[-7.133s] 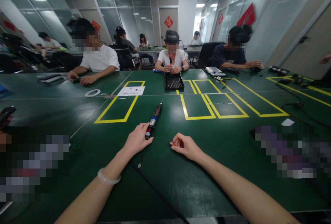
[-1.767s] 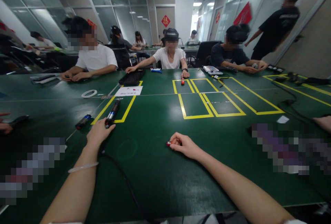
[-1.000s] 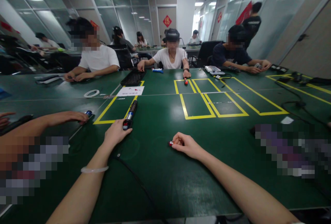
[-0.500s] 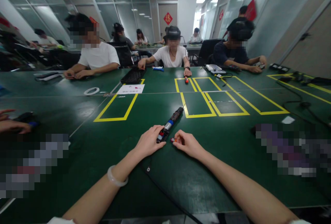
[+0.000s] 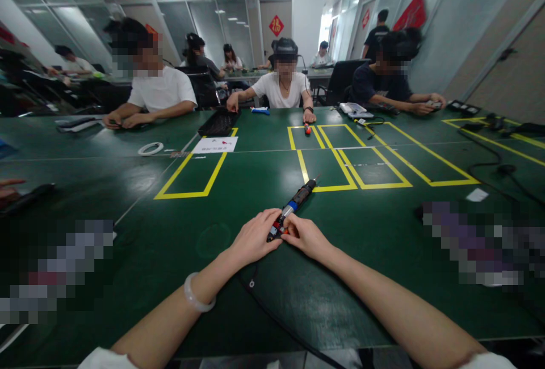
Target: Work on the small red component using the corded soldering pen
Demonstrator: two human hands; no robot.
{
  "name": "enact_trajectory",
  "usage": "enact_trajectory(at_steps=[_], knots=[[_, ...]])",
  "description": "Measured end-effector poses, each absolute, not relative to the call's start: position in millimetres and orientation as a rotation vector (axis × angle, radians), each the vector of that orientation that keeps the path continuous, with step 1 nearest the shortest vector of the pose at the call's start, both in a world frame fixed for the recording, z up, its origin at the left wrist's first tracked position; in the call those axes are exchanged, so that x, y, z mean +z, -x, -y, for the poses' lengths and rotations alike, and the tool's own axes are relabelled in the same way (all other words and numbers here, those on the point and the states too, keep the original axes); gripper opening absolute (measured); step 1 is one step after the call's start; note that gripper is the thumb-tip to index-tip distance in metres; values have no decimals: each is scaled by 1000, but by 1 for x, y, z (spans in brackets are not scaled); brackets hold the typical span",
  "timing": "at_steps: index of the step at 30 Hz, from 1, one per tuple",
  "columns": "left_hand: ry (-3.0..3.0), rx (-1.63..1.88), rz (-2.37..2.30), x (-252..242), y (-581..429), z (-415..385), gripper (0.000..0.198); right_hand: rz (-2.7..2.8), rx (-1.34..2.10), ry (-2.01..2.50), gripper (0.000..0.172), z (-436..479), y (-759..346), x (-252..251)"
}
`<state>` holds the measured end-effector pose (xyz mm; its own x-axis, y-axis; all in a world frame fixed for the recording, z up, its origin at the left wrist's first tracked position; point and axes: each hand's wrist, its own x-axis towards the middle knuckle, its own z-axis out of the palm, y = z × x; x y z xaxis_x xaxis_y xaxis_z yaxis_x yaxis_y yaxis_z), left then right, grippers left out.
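Observation:
An electric screwdriver (image 5: 300,195), black with a blue band and a silver section, lies at a slant on the green table, its bit pointing away to the right. My left hand (image 5: 258,235) is closed round its rear end. Pinched in my right hand (image 5: 310,237) is a small red-orange piece (image 5: 285,231), mostly hidden by the fingers and held against or very near the screwdriver's rear. Its exact kind does not show. From the screwdriver's rear side a black cable (image 5: 272,315) with a small ring terminal (image 5: 251,284) beside it runs toward the table's near edge.
Yellow tape outlines (image 5: 336,188) mark the green table (image 5: 204,278). Farther off are a black tray (image 5: 219,123), a paper sheet (image 5: 216,145), a white tape roll (image 5: 150,148) and a small red-orange object (image 5: 307,130) near a co-worker's hand (image 5: 309,114). Other people sit around.
The screwdriver and my left hand have shifted slightly right. My right hand has brought the red-orange piece up to the screwdriver's rear, closing the gap between them.

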<state>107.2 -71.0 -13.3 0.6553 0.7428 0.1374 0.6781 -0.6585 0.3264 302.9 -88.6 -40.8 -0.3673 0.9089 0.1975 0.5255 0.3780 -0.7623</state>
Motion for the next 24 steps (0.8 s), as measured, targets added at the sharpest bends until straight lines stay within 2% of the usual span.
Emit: enact_trajectory(at_steps=[5,10,24], knots=[[-2643,364,-1193,-14,-112,73,62,2002,840,1086,6,93,-306,-37],[-2674,345,-1323,-15,-122,75,57,2030,766,1085,14,94,-309,-34],[-2778,270,-1526,-14,-103,42,56,2062,682,1142,8,92,-318,-40]])
